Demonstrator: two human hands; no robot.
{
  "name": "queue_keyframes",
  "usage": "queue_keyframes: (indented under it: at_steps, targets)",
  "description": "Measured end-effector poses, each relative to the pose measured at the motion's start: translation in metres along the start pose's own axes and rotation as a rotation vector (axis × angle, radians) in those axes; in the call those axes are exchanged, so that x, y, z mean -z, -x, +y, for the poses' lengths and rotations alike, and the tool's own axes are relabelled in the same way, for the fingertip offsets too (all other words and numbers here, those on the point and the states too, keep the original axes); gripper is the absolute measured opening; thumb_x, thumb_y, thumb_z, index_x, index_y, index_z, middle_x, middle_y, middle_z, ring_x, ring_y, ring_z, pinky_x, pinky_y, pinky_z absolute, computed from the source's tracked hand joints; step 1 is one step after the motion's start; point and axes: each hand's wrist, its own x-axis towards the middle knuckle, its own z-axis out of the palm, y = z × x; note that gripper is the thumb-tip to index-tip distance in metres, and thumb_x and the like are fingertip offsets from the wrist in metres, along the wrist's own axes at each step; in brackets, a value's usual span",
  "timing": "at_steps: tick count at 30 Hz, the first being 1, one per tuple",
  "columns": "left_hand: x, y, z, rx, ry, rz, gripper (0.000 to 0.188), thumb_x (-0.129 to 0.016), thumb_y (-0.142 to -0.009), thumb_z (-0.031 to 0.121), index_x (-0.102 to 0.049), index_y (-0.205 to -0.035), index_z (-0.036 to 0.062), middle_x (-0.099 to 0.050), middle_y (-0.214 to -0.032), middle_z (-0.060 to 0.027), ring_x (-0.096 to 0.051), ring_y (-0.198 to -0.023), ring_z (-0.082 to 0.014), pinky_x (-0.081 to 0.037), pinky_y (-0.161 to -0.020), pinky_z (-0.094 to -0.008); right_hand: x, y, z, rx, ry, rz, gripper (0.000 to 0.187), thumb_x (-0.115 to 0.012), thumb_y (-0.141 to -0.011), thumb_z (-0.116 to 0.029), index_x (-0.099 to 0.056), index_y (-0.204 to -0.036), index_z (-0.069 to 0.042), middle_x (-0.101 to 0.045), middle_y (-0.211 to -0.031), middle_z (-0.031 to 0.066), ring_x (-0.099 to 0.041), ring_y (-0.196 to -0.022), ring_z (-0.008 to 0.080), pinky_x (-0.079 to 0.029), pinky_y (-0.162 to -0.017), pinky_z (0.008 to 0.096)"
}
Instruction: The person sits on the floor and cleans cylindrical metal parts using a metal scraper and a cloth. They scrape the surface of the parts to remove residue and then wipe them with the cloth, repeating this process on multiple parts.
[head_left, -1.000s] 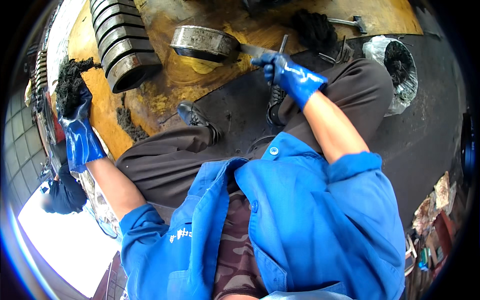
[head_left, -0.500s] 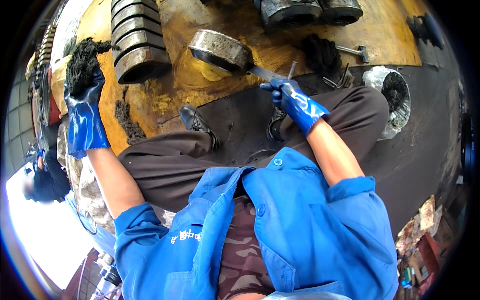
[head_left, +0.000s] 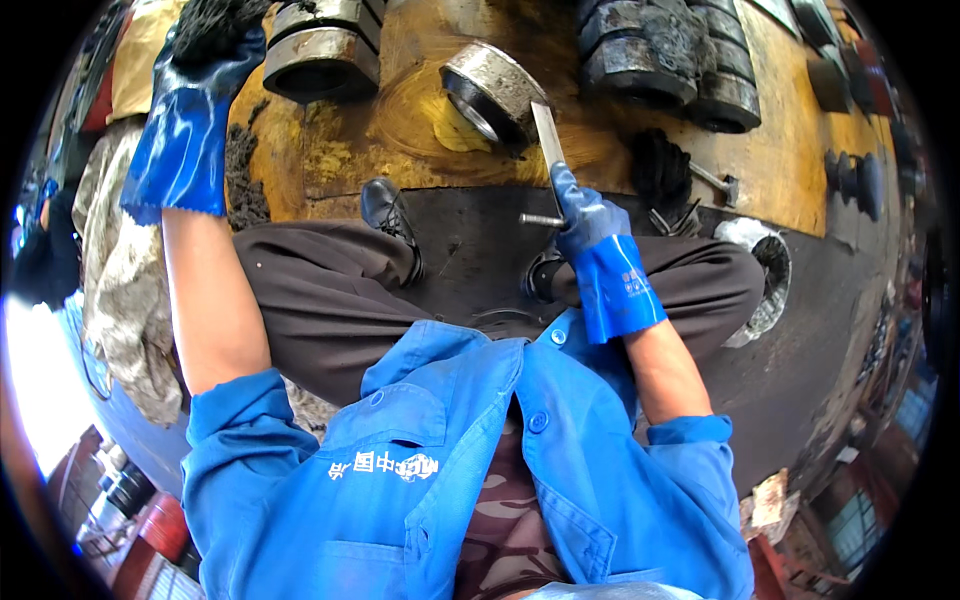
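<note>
Upper left, our left hand point(head_left: 203, 85) curls its fingers round a black fibrous wad point(head_left: 217, 27); near centre, our right hand point(head_left: 594, 225) has fingers gripping a flat-bladed scraper point(head_left: 549, 138) beside a metal ring point(head_left: 502, 86).

Got a shaggy black wad point(head_left: 212, 28) bunched in my left hand point(head_left: 203, 80), plus a flat metal blade point(head_left: 547, 137) in my right hand point(head_left: 596, 228), tip right by the scuffed silvery ring point(head_left: 498, 84), can't tell if touching.

From my remote feed I counted two gloved hands point(head_left: 594, 225); two dark shoes point(head_left: 388, 212); three ring stacks point(head_left: 325, 60); one loose metal ring point(head_left: 500, 82); one flat blade point(head_left: 549, 138); one hammer point(head_left: 731, 189); one plastic bag point(head_left: 739, 233).
</note>
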Motion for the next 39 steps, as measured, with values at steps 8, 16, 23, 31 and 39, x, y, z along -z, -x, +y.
queue_keyframes:
  at_steps: [8, 16, 23, 31, 39]
  targets:
    - [-0.041, 0.047, -0.016, -0.088, -0.036, 0.042, 0.046, -0.042, -0.102, 0.024, -0.044, -0.143, 0.0047, -0.050, -0.141, -0.0132, -0.049, -0.128, -0.0258, -0.040, -0.107, -0.0387, 0.054, -0.043, -0.020, 0.143, 0.349, -0.338, 0.066, -0.056, -0.086, -0.009, -0.034, -0.149, -0.012, -0.068, -0.111, 0.0203, -0.069, -0.100, 0.0361, -0.055, -0.080, 0.0478]
    - [-0.059, 0.073, -0.034, -0.184, -0.035, 0.063, 0.046, -0.043, -0.101, 0.024, -0.045, -0.143, 0.0049, -0.051, -0.141, -0.0134, -0.050, -0.127, -0.0260, -0.041, -0.107, -0.0391, 0.076, -0.064, -0.023, 0.305, 0.456, -0.303, 0.065, -0.057, -0.082, -0.003, -0.040, -0.143, -0.015, -0.068, -0.104, 0.0240, -0.068, -0.093, 0.0421, -0.055, -0.076, 0.0509]
    - [-0.072, 0.073, -0.059, -0.244, -0.005, 0.052, 0.046, -0.043, -0.101, 0.023, -0.046, -0.143, 0.0050, -0.052, -0.141, -0.0135, -0.051, -0.127, -0.0261, -0.042, -0.107, -0.0395, 0.103, -0.076, -0.027, 0.402, 0.573, -0.341, 0.057, -0.055, -0.084, -0.003, -0.043, -0.139, -0.012, -0.068, -0.101, 0.0237, -0.069, -0.090, 0.0397, -0.056, -0.074, 0.0491]
    - [-0.086, 0.070, -0.056, -0.251, -0.007, 0.026, 0.045, -0.044, -0.101, 0.023, -0.046, -0.142, 0.0052, -0.053, -0.141, -0.0137, -0.052, -0.127, -0.0263, -0.043, -0.108, -0.0399, 0.111, -0.116, 0.003, 0.432, 0.414, -0.070, 0.048, -0.059, -0.090, -0.007, -0.054, -0.136, -0.018, -0.070, -0.105, 0.0179, -0.069, -0.086, 0.0357, -0.057, -0.072, 0.0442]
    - [-0.113, 0.026, -0.064, -0.168, 0.052, -0.117, 0.045, -0.044, -0.100, 0.022, -0.047, -0.142, 0.0053, -0.054, -0.141, -0.0139, -0.054, -0.126, -0.0265, -0.043, -0.108, -0.0403, 0.202, -0.082, 0.175, -0.196, -0.703, 0.129, 0.039, -0.061, -0.097, -0.025, -0.060, -0.133, -0.010, -0.074, -0.093, 0.0104, -0.051, -0.048, 0.0062, -0.038, -0.042, 0.0212]
